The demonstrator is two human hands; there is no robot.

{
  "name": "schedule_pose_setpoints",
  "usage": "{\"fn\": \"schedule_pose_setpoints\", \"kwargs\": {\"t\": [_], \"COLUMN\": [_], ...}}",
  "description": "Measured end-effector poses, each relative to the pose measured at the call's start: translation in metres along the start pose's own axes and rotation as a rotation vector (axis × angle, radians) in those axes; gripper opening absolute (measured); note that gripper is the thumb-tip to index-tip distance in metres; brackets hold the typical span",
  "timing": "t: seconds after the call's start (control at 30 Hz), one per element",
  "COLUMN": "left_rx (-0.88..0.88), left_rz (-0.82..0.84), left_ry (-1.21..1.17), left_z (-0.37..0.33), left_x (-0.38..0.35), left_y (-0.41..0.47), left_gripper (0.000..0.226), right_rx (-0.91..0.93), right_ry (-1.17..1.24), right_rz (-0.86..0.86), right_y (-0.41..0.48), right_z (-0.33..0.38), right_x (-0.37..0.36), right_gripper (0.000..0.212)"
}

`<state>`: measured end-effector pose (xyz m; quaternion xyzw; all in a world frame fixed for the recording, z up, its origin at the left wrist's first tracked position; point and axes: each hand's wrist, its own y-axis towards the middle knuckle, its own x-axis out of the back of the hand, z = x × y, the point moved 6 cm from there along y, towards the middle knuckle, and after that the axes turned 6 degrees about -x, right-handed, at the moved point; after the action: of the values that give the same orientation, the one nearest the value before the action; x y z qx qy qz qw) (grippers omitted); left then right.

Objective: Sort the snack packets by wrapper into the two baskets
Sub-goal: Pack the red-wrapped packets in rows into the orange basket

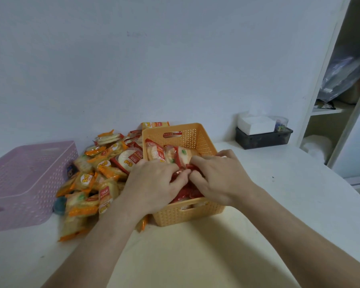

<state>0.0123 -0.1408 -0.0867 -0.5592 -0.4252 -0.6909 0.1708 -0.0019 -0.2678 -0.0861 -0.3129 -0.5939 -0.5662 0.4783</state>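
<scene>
Both forearms reach to 12 o'clock; left hand (pixel 154 181) and right hand (pixel 220 175) meet over the orange basket (pixel 185 215), fingers pinching red-wrapped packets (pixel 187 192) inside. Red sorting partly done. Mixed pile (pixel 96 177) on the table (pixel 195 256) at 10 o'clock remains; pink basket (pixel 25 175) at 9 looks empty

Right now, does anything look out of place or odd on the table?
Yes. The pink basket lies upside down at the left, so it cannot take packets. A small blue toy-like thing sits among the loose packets. Both hands, left hand and right hand, work red packets in the orange basket.
</scene>
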Motion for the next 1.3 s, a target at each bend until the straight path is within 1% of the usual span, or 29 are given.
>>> {"fn": "schedule_pose_setpoints", "kwargs": {"t": [0.07,0.17,0.3,0.4,0.47,0.53,0.6,0.67,0.7,0.73,0.77,0.8,0.83,0.87,0.9,0.93,0.97,1.0,1.03,1.1,1.13,1.2,1.23,1.3], "left_rx": [0.005,0.012,-0.058,-0.084,-0.101,-0.105,-0.103,-0.099,-0.088,-0.070,-0.044,-0.016,0.016,0.055,0.092,0.120,0.138,0.143,0.138,0.120,0.117,0.142,0.169,0.206], "left_rz": [-0.015,-0.035,0.059,0.129,0.151,0.194,0.245,0.241,0.208,0.157,0.095,0.026,-0.050,-0.117,-0.164,-0.189,-0.186,-0.153,-0.094,0.095,0.209,0.412,0.479,0.542], "left_ry": [-0.004,0.021,0.065,0.116,0.129,0.121,0.098,0.063,0.041,0.017,-0.003,-0.026,-0.053,-0.078,-0.090,-0.086,-0.068,-0.043,-0.003,0.133,0.217,0.334,0.364,0.402], "left_z": [0.001,0.002,-0.001,-0.003,-0.004,-0.003,-0.003,-0.003,-0.001,0.002,0.006,0.011,0.016,0.021,0.026,0.030,0.034,0.038,0.042,0.050,0.053,0.060,0.062,0.061], "left_x": [0.000,0.002,-0.002,-0.004,-0.005,-0.007,-0.009,-0.006,-0.004,-0.001,0.004,0.009,0.016,0.023,0.029,0.035,0.038,0.037,0.033,0.016,0.006,-0.012,-0.017,-0.021], "left_y": [0.000,0.001,0.003,0.007,0.009,0.010,0.009,0.010,0.010,0.011,0.012,0.014,0.015,0.018,0.021,0.025,0.032,0.039,0.048,0.064,0.068,0.070,0.071,0.073], "left_gripper": [0.050,0.038,0.039,0.040,0.043,0.039,0.032,0.032,0.033,0.033,0.033,0.034,0.034,0.033,0.031,0.029,0.027,0.026,0.026,0.027,0.027,0.034,0.039,0.042], "right_rx": [0.006,0.012,-0.009,0.011,0.026,0.042,0.037,0.030,0.026,0.003,-0.032,-0.073,-0.095,-0.087,-0.067,-0.047,-0.021,0.006,0.029,0.061,0.077,0.108,0.133,0.172], "right_ry": [0.010,0.004,-0.071,-0.121,-0.134,-0.173,-0.236,-0.279,-0.258,-0.178,-0.041,0.138,0.297,0.399,0.438,0.418,0.348,0.229,0.084,-0.208,-0.289,-0.349,-0.361,-0.374], "right_rz": [-0.005,0.048,0.087,0.137,0.222,0.315,0.469,0.619,0.667,0.699,0.711,0.698,0.641,0.538,0.420,0.345,0.328,0.351,0.398,0.446,0.453,0.454,0.446,0.419], "right_y": [-0.001,0.001,0.005,0.004,0.003,0.005,0.007,0.008,0.007,0.007,0.009,0.012,0.018,0.029,0.040,0.050,0.058,0.065,0.069,0.075,0.077,0.078,0.079,0.082], "right_z": [-0.002,-0.003,-0.002,0.001,0.000,-0.003,-0.005,-0.005,-0.005,-0.006,-0.006,-0.007,-0.007,-0.008,-0.010,-0.011,-0.008,-0.005,-0.003,-0.004,-0.003,0.001,0.004,0.008], "right_x": [-0.002,-0.006,-0.007,-0.008,-0.012,-0.017,-0.025,-0.027,-0.021,-0.012,0.001,0.015,0.029,0.040,0.047,0.046,0.041,0.029,0.015,-0.008,-0.015,-0.022,-0.023,-0.023], "right_gripper": [0.048,0.046,0.045,0.054,0.069,0.082,0.077,0.074,0.073,0.073,0.072,0.068,0.063,0.055,0.047,0.041,0.040,0.044,0.052,0.069,0.072,0.067,0.063,0.051]}}
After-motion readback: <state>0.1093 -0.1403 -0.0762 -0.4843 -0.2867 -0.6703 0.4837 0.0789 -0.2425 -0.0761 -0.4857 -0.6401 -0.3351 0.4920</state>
